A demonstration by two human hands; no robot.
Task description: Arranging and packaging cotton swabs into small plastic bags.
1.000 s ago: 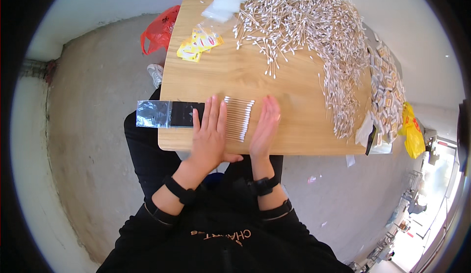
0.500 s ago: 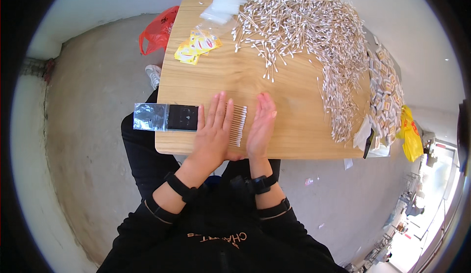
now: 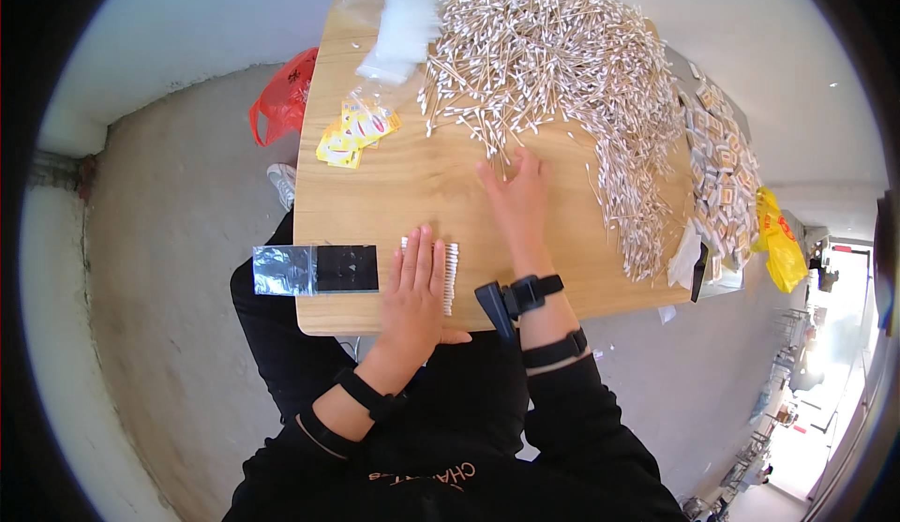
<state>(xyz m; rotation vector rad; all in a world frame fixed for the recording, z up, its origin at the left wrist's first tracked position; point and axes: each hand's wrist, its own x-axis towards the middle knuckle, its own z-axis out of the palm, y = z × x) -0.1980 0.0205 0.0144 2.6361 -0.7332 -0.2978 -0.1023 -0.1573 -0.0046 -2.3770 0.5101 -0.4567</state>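
My left hand (image 3: pixel 414 290) lies flat, fingers stretched, over a neat row of cotton swabs (image 3: pixel 451 276) near the table's front edge. White tips stick out on the right side of that hand, and the rest of the row is covered. My right hand (image 3: pixel 520 205) is at the lower fringe of a big heap of loose cotton swabs (image 3: pixel 553 49). Its thumb and fingers are apart, with a few swab tips close to them. Left of my left hand lies a black card (image 3: pixel 347 269) joined to a clear plastic bag (image 3: pixel 285 270).
Yellow printed cards (image 3: pixel 356 135) and clear bags (image 3: pixel 405 21) lie at the table's back left. Many small filled packs (image 3: pixel 722 161) are piled past the right edge, near a yellow bag (image 3: pixel 780 241). A red bag (image 3: pixel 284 97) is beyond the left edge.
My right hand has moved away from the swab row, forward and right to the heap, its thumb now spread. The left hand stays flat on the row. The whole view has shifted slightly.
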